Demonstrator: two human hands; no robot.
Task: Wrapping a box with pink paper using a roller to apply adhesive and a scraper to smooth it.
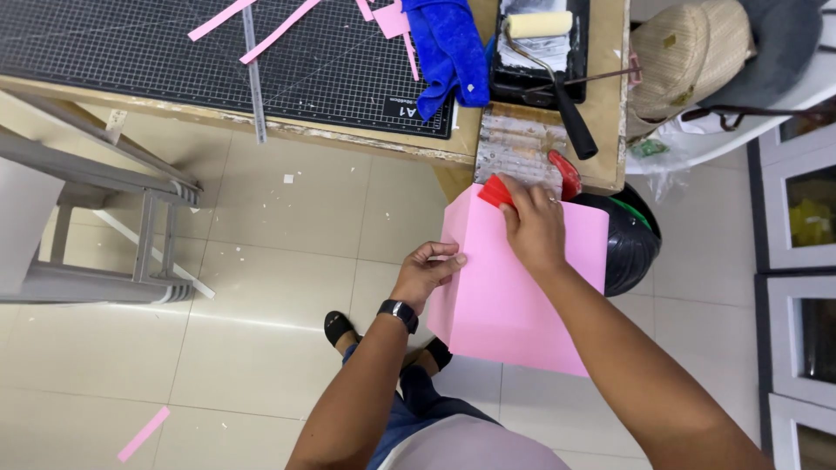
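Observation:
A pink paper-covered box (514, 300) is held in front of me above the floor. My left hand (427, 271) grips its left edge, fingers curled onto the pink face; a black watch is on that wrist. Pressed flat on the upper face, my right hand (533, 224) holds a red plastic scraper (495, 191) against the box's top corner. A ring is on one finger of that hand.
A wooden table (453, 148) carries a black cutting mat (174, 52) with pink paper strips (279, 30), a metal ruler (253, 78), a blue cloth (448, 48) and a paint roller in a black tray (540, 39). A black bin (631, 244) stands behind the box. A grey stool (113, 226) stands left.

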